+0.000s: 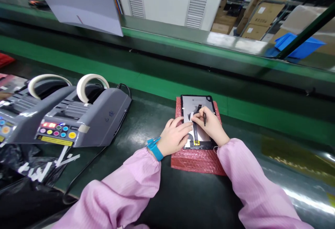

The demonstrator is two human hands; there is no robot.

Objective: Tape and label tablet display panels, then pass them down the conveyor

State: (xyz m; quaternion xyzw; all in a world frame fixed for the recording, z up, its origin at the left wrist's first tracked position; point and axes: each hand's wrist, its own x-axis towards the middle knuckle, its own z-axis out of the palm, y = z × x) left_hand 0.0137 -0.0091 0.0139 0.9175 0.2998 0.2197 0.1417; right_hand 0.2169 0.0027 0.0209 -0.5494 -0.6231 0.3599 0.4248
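Note:
A tablet screen panel [204,100] lies back side up on a red bubble-wrap sheet [196,162], with a dark flex cable [195,131] ending in a yellow-edged connector. My left hand [175,136] rests with fingers spread over the panel's left edge, and a blue wrist strap [155,149] circles that wrist. Over the panel's middle, my right hand [209,124] is closed around a slim black tool [205,119], its exact kind unclear. The thumb and forefinger of that hand pinch at a short white tape strip [192,116] against the panel.
Two grey tape dispensers [104,114] with white tape rolls [83,88] stand at the left. Cut tape pieces [42,171] lie on a black plastic bag [23,197] below them. A black cable [86,168] crosses the dark bench. A green ledge [157,84] runs along the back.

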